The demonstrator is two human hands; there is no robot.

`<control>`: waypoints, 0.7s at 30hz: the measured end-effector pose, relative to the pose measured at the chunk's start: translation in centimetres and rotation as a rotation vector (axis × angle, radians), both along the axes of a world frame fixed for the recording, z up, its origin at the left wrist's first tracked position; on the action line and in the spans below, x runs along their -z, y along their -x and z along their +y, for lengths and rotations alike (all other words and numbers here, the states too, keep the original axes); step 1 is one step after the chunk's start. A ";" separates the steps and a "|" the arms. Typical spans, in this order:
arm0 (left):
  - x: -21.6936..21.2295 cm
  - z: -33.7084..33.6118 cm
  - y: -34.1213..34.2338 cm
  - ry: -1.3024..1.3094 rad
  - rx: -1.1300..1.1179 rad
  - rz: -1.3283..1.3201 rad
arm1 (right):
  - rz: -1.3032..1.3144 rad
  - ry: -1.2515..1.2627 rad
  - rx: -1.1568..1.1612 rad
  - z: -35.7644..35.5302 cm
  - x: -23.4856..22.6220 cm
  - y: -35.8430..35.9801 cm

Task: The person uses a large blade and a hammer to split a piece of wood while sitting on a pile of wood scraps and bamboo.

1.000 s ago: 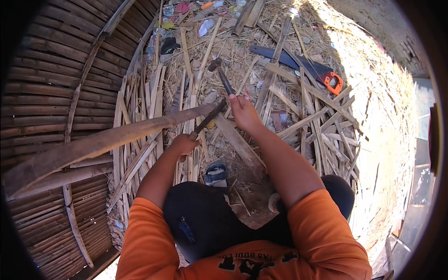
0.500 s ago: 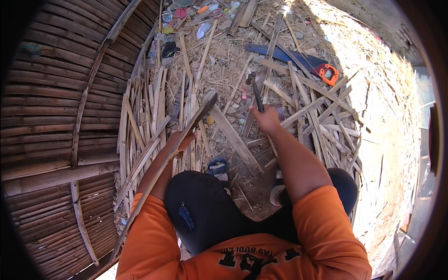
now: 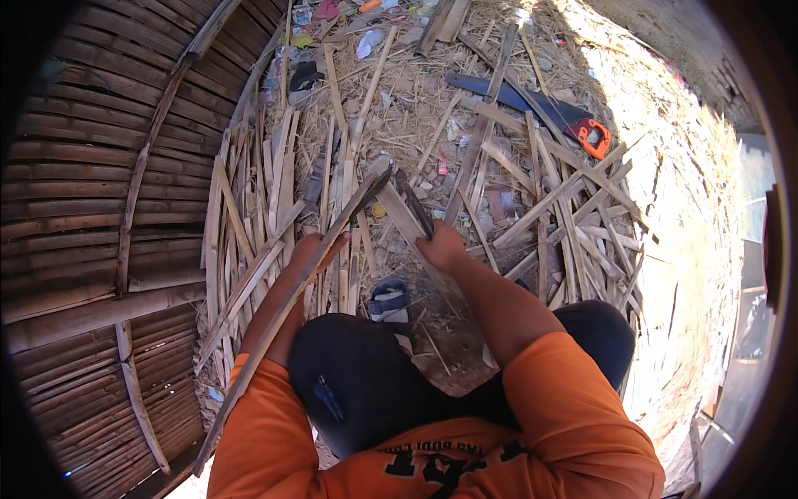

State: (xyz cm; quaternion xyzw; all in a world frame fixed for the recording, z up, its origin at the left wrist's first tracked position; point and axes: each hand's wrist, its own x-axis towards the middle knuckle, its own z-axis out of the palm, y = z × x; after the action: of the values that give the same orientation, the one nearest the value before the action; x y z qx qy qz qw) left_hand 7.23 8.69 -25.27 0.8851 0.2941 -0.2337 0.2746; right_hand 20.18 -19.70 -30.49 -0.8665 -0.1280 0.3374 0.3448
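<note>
My left hand point(image 3: 312, 251) is closed round a long, weathered wooden strip point(image 3: 287, 309). The strip slants from beside my left upper arm up to a dark far end in front of my knees. In my right hand point(image 3: 443, 247) is a hammer point(image 3: 417, 206), gripped by its dark handle. Its head is close to the strip's far end; whether they touch I cannot tell. Under both lies a flat, pale board point(image 3: 407, 218) on the ground, partly hidden by the hammer and my right hand.
Heaped wooden slats point(image 3: 278, 179) lie at the left, beside a bamboo slat wall point(image 3: 75, 183). More crossed slats point(image 3: 573, 241) lie at the right. A handsaw point(image 3: 532, 101) with an orange handle rests beyond them. Scattered litter point(image 3: 370, 41) and straw cover the far ground. A sandal point(image 3: 389, 299) shows by my left knee.
My right hand has brought the hammer left and nearer, its head now close to the strip's far end. The left hand still holds the strip in much the same place.
</note>
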 end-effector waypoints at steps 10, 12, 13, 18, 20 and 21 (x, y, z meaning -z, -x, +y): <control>1.0 0.8 0.3 0.018 0.133 -0.120 | -0.252 -0.506 -0.071 9.5 -9.5 -0.2; 2.3 1.6 1.0 0.030 0.194 -0.189 | -0.217 -0.550 -0.153 10.6 -10.2 0.9; 3.4 2.4 1.6 0.023 0.230 -0.201 | -0.230 -0.592 -0.202 11.2 -10.2 1.5; 4.1 3.0 1.4 0.103 0.010 0.166 | -0.262 -0.602 -0.364 12.4 -9.8 3.1; 4.1 2.9 1.4 0.114 -0.012 0.182 | -0.231 -0.583 -0.431 12.8 -10.4 3.5; 4.2 2.8 1.2 0.113 -0.005 0.165 | -0.203 -0.559 -0.454 12.8 -10.7 3.6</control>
State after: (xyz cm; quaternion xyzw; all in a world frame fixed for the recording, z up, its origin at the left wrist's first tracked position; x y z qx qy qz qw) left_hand 5.99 11.51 -29.49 0.8452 0.3041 -0.3216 0.2996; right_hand 16.60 -6.85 -19.76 -0.7175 -0.4376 0.2696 0.4701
